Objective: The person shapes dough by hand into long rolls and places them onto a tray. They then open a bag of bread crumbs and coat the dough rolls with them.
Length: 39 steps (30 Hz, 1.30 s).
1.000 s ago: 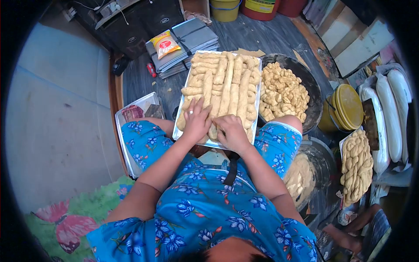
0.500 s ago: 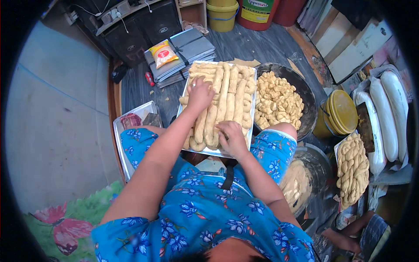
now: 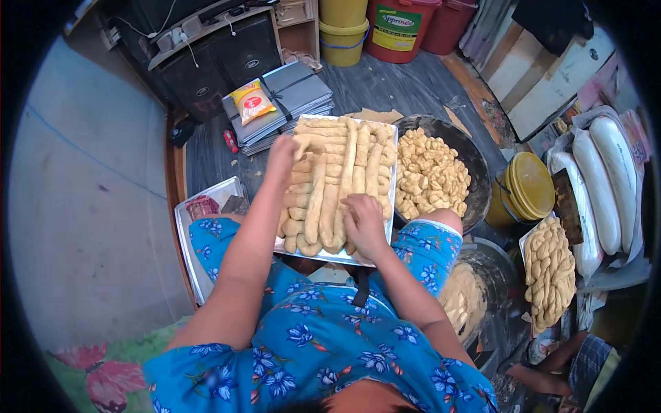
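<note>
A metal tray [image 3: 358, 259] lies across my lap, covered with pale dough ropes [image 3: 329, 213], some lengthwise over rows laid crosswise. My left hand [image 3: 280, 160] is at the tray's upper left edge, its fingers closed on the end of a dough strip [image 3: 310, 144] raised off the others. On the right half of the tray, my right hand [image 3: 366, 224] bends its fingers over the lower part of a dough strip; its fingertips are partly hidden.
Right of the tray, a black basin [image 3: 487, 172] holds dough lumps [image 3: 434, 172]. Beyond it stand a yellow bucket [image 3: 533, 182] and a tray of braided dough [image 3: 549, 275]. A yellow packet [image 3: 252, 103] lies on stacked trays [image 3: 303, 86]. Another person's arm [image 3: 540, 378] shows lower right.
My left hand has moved left from the middle of the dough to the tray's edge, lifting a strip end. My right hand stays about the same place on the dough. The view has shifted slightly.
</note>
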Motion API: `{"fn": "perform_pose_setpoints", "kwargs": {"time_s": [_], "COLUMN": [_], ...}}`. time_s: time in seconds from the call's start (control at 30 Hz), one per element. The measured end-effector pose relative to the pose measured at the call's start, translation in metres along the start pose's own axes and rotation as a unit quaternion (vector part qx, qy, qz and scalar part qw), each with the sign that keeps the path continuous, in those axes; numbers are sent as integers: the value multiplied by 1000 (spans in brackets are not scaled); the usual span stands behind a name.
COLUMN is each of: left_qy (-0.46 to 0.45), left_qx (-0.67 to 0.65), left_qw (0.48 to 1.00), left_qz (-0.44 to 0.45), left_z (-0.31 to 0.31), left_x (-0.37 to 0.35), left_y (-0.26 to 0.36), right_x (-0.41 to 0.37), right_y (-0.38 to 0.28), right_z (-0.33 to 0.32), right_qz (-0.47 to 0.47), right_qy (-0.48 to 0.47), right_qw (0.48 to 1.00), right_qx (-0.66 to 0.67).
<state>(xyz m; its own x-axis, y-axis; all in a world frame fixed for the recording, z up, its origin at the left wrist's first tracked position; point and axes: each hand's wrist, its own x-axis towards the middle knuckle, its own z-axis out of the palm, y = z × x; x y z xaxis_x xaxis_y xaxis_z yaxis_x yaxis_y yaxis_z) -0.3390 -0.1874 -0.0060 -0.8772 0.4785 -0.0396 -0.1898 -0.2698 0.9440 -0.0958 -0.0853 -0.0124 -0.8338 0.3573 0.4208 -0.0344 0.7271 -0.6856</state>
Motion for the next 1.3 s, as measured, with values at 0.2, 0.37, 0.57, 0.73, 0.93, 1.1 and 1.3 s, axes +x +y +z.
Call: {"fn": "perform_pose_setpoints", "kwargs": {"time_s": [0.2, 0.37, 0.57, 0.73, 0.93, 1.1, 1.3], "left_qy": [-5, -49, -81, -131, -112, -115, -109], "left_qx": [361, 516, 610, 358, 207, 450, 463], "left_qw": [926, 841, 769, 924, 972, 885, 878], "left_qz": [112, 152, 174, 28, 16, 43, 53], "left_z": [-79, -60, -17, 5, 31, 29, 36], "left_x": [-97, -145, -132, -88, -45, -47, -58], "left_y": [-63, -41, -31, -19, -28, -53, -46], "right_x": [67, 90, 113, 145, 183, 165, 182], "right_y": [-13, -13, 0, -18, 5, 75, 59], "right_z": [49, 68, 65, 32, 22, 51, 64], "right_qz": [87, 129, 290, 309, 251, 216, 169], "right_qy": [-126, -126, -67, 0, 29, -52, -26], "right_qw": [963, 956, 906, 748, 841, 971, 970], "right_qx": [-221, -230, 302, 587, 478, -91, -172]}}
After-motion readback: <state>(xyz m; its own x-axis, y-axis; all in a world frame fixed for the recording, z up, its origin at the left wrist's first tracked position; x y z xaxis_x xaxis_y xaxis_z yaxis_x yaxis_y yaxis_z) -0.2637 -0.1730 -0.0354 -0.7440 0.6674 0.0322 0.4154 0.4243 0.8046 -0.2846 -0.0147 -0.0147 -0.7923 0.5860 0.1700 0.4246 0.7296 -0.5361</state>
